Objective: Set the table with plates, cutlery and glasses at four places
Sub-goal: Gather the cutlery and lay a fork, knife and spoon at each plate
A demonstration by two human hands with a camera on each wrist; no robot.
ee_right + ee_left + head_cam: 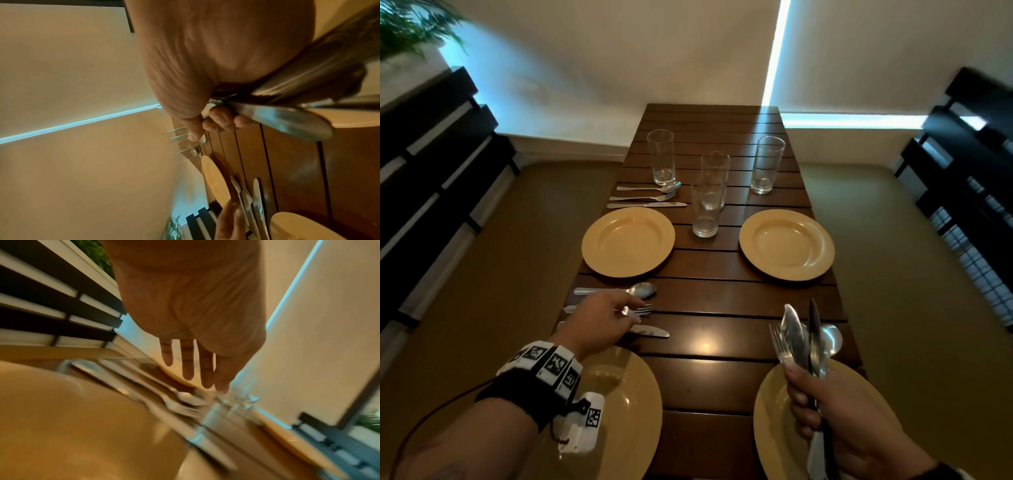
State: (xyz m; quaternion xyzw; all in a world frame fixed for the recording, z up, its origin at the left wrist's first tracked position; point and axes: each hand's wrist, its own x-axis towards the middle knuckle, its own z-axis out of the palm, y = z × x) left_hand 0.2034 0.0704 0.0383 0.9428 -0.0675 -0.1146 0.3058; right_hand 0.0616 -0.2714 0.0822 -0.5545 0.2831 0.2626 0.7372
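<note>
Four yellow plates sit on the dark slatted table (709,383): far left plate (628,241), far right plate (787,245), near left plate (630,411), near right plate (770,421). A spoon (643,289), a fork (642,310) and a knife (654,331) lie between the two left plates. My left hand (619,317) (195,369) hovers over the fork and knife with straight fingers and holds nothing. Over the near right plate, my right hand (822,404) (216,125) grips a bundle of cutlery (801,339) (287,120) pointing upward. Several glasses (707,210) stand mid-table.
Another spoon, fork and knife set (647,197) lies beyond the far left plate, next to a tall glass (661,157). A glass (767,164) stands beyond the far right plate. Dark slatted benches flank the table at left (431,171) and right (969,164). A plant (410,27) is at the top left.
</note>
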